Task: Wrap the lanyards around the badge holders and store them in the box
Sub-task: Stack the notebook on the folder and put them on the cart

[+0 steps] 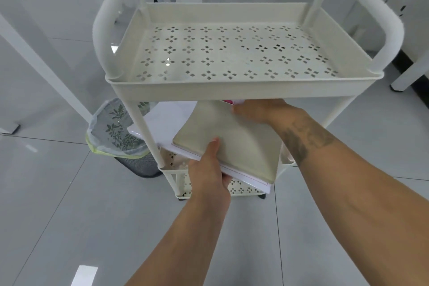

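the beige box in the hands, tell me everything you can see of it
The box is flat and squarish, with a plain matte beige top, possibly card, that sags a little. A white layer with a thin line shows under its near edge. It is tilted, near corner low, half under the top tray of the white cart, over the middle shelf. The left hand grips its near edge, thumb on top; the right hand holds its far edge. White sheets lie behind it on the left.
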The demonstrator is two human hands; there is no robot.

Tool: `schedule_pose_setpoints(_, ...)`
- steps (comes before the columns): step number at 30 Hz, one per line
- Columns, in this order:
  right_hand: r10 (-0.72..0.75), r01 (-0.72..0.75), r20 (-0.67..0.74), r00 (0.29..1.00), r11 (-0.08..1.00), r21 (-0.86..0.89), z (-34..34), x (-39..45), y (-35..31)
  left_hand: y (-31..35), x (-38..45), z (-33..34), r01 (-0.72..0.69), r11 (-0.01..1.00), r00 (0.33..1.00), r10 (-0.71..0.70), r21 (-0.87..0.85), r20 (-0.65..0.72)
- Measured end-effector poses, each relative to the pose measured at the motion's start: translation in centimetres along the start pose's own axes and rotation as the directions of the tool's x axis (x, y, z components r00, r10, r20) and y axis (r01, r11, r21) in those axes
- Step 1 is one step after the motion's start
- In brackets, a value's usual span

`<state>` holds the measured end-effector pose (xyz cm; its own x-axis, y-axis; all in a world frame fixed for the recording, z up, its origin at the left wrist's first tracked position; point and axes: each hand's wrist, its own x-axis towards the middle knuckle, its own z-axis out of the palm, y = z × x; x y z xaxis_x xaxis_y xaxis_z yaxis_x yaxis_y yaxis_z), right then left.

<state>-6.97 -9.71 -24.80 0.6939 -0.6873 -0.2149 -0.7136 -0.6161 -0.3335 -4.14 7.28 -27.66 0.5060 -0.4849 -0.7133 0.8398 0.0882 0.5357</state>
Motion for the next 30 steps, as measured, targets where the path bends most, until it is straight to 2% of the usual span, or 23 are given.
schedule_pose_setpoints(5, -0.024, 0.027, -0.021, 0.999, 0.986, 0.164, 0.3, 2.6, 0.6, -0.5, -0.1, 2.0, 0.049, 0.994, 0.998, -0.044, -0.099, 0.052)
schedule_pose_setpoints(10, -0.057, 0.059, 0.055, 0.997, 0.998, -0.034, 0.4, 2.3, 0.7, -1.6, -0.4, 3.9, 0.151, 0.989, 0.985, -0.151, 0.003, 0.079)
schedule_pose_setpoints(15, -0.185, 0.163, -0.211, 0.960, 0.979, -0.121, 0.5, 2.5, 0.4, -1.6, 0.0, 4.7, 0.196, 0.980, 0.975, -0.199, 0.036, 0.097)
schedule_pose_setpoints(20, -0.224, 0.181, -0.306, 0.925, 0.970, -0.163, 1.8, 3.6, 0.5, -1.5, 1.1, 4.6, 0.250, 0.966, 0.961, -0.257, 0.069, 0.104)
schedule_pose_setpoints(24, -0.232, 0.154, -0.304, 0.924, 0.953, -0.259, 4.2, 4.0, 1.8, -1.0, 0.3, 3.6, 0.336, 0.911, 0.912, -0.378, 0.239, 0.160)
schedule_pose_setpoints(27, -0.220, 0.161, -0.230, 0.948, 0.956, -0.247, 5.7, 4.4, 2.8, 0.0, -0.5, 2.5, 0.272, 0.920, 0.931, -0.326, 0.283, 0.166)
schedule_pose_setpoints(29, -0.202, 0.139, -0.213, 0.956, 0.951, -0.277, 6.1, 4.5, 3.3, 0.3, -0.5, 2.0, 0.088, 0.910, 0.974, -0.164, 0.405, 0.156)
schedule_pose_setpoints(30, -0.181, 0.119, -0.208, 0.961, 0.953, -0.279, 6.2, 4.3, 3.4, 0.4, -0.4, 1.8, -0.076, 0.844, 0.984, -0.022, 0.531, 0.176)
